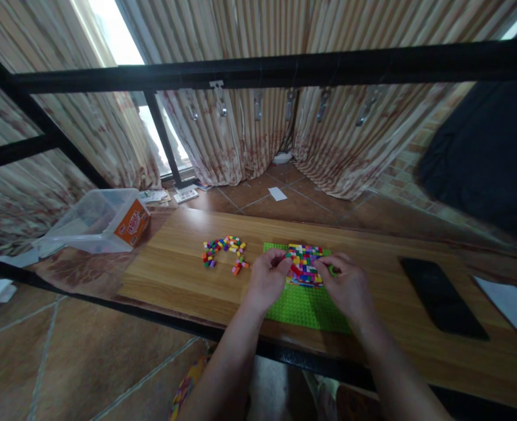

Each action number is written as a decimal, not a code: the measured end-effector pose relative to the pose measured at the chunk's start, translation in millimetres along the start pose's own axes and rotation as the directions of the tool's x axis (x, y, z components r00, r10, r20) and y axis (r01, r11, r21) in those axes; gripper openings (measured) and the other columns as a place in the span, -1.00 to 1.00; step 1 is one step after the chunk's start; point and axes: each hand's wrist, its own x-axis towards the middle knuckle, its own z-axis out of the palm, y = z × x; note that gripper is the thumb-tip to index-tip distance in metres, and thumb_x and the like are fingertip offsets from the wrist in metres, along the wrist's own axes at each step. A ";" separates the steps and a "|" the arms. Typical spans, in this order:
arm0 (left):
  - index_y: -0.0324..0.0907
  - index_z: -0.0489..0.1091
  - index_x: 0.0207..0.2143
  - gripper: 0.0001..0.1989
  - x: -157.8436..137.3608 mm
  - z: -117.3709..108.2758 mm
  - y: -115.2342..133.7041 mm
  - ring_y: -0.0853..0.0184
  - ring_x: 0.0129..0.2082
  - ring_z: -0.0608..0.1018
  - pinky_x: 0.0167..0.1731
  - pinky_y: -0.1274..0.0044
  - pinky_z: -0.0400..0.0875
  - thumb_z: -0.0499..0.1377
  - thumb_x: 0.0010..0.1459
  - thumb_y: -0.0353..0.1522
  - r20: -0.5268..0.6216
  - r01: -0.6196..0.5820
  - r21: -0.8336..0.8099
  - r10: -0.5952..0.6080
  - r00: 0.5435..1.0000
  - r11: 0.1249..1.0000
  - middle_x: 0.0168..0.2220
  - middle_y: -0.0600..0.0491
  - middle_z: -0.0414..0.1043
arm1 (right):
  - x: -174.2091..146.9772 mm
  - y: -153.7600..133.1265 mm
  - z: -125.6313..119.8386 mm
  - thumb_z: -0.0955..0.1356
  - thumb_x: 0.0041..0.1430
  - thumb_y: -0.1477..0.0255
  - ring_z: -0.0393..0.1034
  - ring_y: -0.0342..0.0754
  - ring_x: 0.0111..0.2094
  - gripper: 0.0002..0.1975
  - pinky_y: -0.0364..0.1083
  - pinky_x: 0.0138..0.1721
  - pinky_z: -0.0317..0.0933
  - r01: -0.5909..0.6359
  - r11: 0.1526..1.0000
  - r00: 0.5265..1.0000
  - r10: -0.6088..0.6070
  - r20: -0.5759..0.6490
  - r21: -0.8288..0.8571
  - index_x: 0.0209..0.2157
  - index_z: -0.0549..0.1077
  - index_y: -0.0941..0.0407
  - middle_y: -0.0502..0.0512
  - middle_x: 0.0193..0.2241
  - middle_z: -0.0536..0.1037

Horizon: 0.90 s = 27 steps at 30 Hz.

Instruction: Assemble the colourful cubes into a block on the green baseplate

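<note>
A block of many-coloured toy bricks [305,257] stands on a green studded baseplate [304,310]. At its left side is my left hand [267,278], thumb and fingers pinched together. A small green brick [288,255] shows by those fingertips, and a red brick [295,270] lies just beside them; whether either is held I cannot make out. My right hand [346,283] is closed in a pinch at the block's right side. Its fingertips touch or nearly touch the bricks, and what they grip is hidden.
Loose coloured bricks [223,243] lie in an arc on the wooden table [174,263], left of the baseplate. A dark flat panel [442,298] and a white sheet [510,307] lie at the right. A clear plastic bin [96,222] sits beyond the left end. A black bar [258,73] crosses ahead.
</note>
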 end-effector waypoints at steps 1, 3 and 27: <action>-0.20 0.42 -0.43 -0.95 0.0 0.0 -0.2 0.45 -0.52 0.42 -0.45 0.60 0.31 0.21 0.03 -0.39 -0.003 -0.002 0.000 0.002 1.000 1.000 -0.53 0.15 0.38 | 0.3 -1.2 0.2 0.30 0.19 0.15 0.39 0.00 -0.37 -0.67 -0.02 -0.29 0.22 -0.011 1.000 1.000 0.011 -0.013 -0.006 -0.41 0.56 0.08 0.09 -0.41 0.53; -0.20 0.42 -0.43 -0.96 0.0 -0.1 -0.6 0.45 -0.52 0.42 -0.45 0.60 0.32 0.20 0.03 -0.40 -0.006 -0.005 0.004 0.005 1.000 1.000 -0.53 0.15 0.39 | 1.4 -3.8 1.2 0.30 0.19 0.11 0.36 0.00 -0.40 -0.63 -0.03 -0.33 0.20 -0.049 0.999 0.997 0.047 -0.053 -0.023 -0.42 0.54 0.09 0.10 -0.43 0.52; -0.25 0.48 -0.30 -0.82 -5.4 7.0 0.8 0.45 -0.46 0.47 -0.38 0.58 0.40 0.27 0.01 -0.36 0.111 0.006 -0.082 0.003 0.994 0.997 -0.41 0.09 0.48 | -4.5 -36.1 -0.8 0.37 0.16 0.13 0.40 -0.04 -0.38 -0.68 -0.06 -0.30 0.23 -0.168 0.897 0.985 0.140 0.098 0.408 -0.39 0.60 0.08 0.06 -0.42 0.56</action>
